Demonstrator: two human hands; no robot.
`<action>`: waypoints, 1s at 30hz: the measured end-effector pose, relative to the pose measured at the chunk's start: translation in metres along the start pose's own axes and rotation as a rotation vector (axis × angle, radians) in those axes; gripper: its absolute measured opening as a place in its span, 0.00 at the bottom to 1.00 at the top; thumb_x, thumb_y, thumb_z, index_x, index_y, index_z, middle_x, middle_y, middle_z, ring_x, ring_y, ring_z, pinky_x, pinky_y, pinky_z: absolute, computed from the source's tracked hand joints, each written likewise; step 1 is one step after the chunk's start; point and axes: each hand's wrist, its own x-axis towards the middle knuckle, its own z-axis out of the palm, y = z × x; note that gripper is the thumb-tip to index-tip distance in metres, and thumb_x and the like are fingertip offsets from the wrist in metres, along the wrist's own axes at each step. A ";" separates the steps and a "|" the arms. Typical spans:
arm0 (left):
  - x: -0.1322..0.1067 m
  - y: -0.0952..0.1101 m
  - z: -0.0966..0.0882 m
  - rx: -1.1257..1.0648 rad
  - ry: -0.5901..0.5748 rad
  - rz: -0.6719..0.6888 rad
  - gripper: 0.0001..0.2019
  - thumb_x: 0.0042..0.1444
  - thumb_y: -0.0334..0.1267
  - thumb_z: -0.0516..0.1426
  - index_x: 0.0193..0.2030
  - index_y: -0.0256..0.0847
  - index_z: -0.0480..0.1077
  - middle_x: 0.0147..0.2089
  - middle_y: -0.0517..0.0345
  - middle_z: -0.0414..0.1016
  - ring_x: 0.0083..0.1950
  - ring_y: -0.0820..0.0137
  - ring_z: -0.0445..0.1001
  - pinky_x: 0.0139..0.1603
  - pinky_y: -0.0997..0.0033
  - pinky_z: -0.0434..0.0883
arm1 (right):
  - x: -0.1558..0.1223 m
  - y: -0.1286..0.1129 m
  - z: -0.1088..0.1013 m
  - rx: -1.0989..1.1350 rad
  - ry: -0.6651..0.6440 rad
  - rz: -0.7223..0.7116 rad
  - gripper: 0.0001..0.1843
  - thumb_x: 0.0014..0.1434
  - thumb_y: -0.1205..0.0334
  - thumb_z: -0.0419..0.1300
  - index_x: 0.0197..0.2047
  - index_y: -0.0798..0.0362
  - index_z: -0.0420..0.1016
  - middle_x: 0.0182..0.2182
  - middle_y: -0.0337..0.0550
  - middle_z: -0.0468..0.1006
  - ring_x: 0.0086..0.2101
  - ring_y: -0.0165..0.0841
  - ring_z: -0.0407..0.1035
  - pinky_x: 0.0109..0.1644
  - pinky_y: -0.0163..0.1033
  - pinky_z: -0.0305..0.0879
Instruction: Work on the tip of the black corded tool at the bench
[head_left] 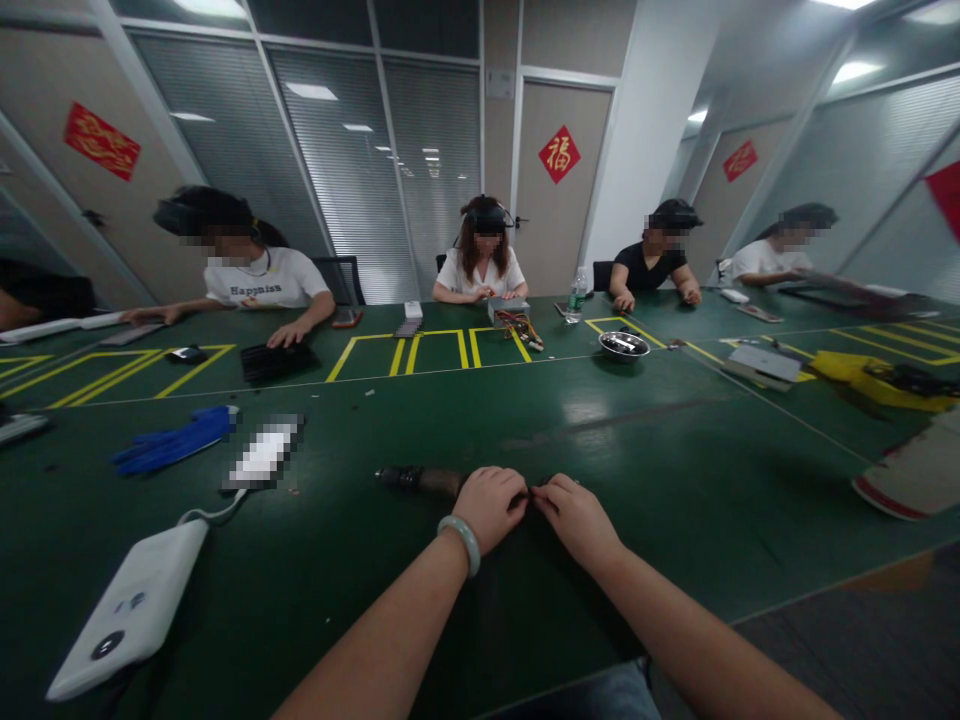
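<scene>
My left hand (491,508), with a pale green bangle on its wrist, is closed over the right end of a dark, elongated thing (439,481). This thing lies on the green table and has a ridged black left end and a brownish middle; its exact kind is unclear. Close beside it, my right hand (576,517) has its thumb and fingers pinched together, almost touching the left fingertips. A small dark bit shows between the two hands, but my fingers hide most of it.
Left of my hands lie a blue glove (176,440), a phone (266,452) and a white power bank (131,605) cabled to it. Ahead are a metal bowl (624,346), a bottle (576,298) and a box with wires (510,312). Several people sit along the far side.
</scene>
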 end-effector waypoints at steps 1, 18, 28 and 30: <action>0.000 0.000 -0.001 0.002 -0.003 -0.002 0.04 0.57 0.34 0.56 0.40 0.44 0.69 0.41 0.58 0.74 0.46 0.65 0.70 0.49 0.64 0.65 | 0.001 0.000 0.000 0.008 -0.003 0.007 0.10 0.64 0.65 0.54 0.43 0.50 0.76 0.37 0.41 0.73 0.36 0.30 0.68 0.43 0.35 0.65; 0.000 0.000 0.003 0.027 -0.005 -0.016 0.05 0.57 0.33 0.56 0.40 0.43 0.68 0.42 0.58 0.73 0.46 0.65 0.70 0.51 0.63 0.64 | 0.010 0.006 0.008 0.003 -0.085 -0.024 0.13 0.65 0.68 0.49 0.47 0.52 0.74 0.43 0.43 0.77 0.43 0.32 0.71 0.50 0.38 0.64; -0.007 0.001 -0.010 -0.031 0.092 0.035 0.19 0.55 0.34 0.57 0.55 0.45 0.63 0.55 0.58 0.70 0.61 0.65 0.64 0.70 0.55 0.46 | 0.015 0.009 0.006 -0.210 -0.162 -0.162 0.09 0.64 0.70 0.49 0.43 0.53 0.68 0.38 0.43 0.73 0.39 0.33 0.68 0.46 0.39 0.61; -0.010 -0.001 -0.016 -0.033 0.119 0.035 0.20 0.56 0.35 0.56 0.56 0.45 0.63 0.57 0.57 0.69 0.62 0.65 0.62 0.70 0.53 0.46 | 0.021 0.019 0.001 -0.207 -0.167 -0.127 0.08 0.64 0.69 0.50 0.43 0.52 0.69 0.39 0.43 0.73 0.39 0.34 0.68 0.46 0.38 0.60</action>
